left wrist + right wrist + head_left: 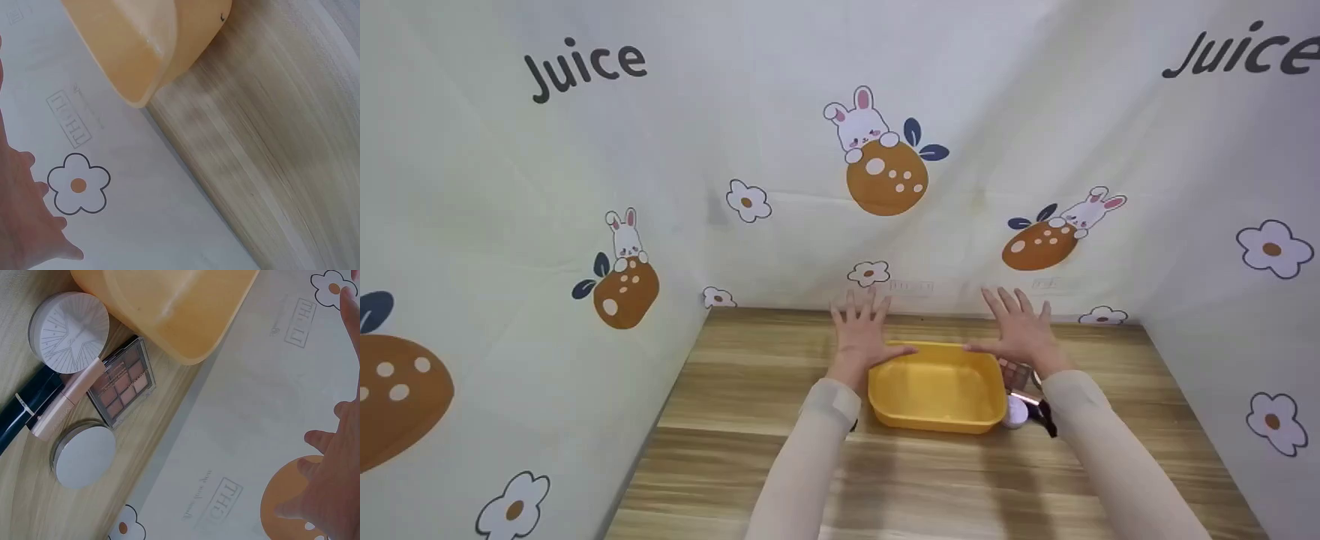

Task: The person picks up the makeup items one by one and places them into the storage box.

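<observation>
Both hands are raised with fingers spread, one on each side of a yellow plastic basin (937, 424) on the wooden table. My left hand (861, 336) is over the basin's back left corner, and my right hand (1024, 337) over its back right; neither holds anything. To the basin's right, partly behind the right arm, lie cosmetics. The right wrist view shows them: an eyeshadow palette (122, 382), a round embossed compact (72, 333), a plain silver round case (85, 457), a pink tube (67, 399) and a dark-handled item (28, 405).
A white cloth (780, 247) printed with rabbits, oranges and flowers hangs at the back and both sides of the wooden table (735, 397). The back cloth stands close behind the basin and the hands.
</observation>
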A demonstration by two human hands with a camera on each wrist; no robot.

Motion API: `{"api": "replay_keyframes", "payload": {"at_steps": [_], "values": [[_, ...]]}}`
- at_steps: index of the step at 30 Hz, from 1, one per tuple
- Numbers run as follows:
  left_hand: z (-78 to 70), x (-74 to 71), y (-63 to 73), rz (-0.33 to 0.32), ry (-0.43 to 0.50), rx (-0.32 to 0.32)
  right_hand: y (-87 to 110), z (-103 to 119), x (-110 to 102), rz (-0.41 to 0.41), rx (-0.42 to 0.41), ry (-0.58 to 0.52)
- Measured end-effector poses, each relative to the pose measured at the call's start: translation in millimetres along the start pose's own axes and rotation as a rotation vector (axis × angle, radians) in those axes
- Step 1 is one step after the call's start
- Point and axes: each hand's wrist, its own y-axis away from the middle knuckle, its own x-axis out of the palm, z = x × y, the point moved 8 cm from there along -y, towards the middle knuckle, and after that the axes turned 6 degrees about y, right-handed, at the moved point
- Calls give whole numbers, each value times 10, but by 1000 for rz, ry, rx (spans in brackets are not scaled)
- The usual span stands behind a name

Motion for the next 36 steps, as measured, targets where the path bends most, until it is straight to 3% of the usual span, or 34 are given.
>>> {"api": "replay_keyframes", "payload": {"at_steps": [36], "values": [[195, 478, 122, 28, 45, 6, 79, -202, 164, 40, 47, 20]]}}
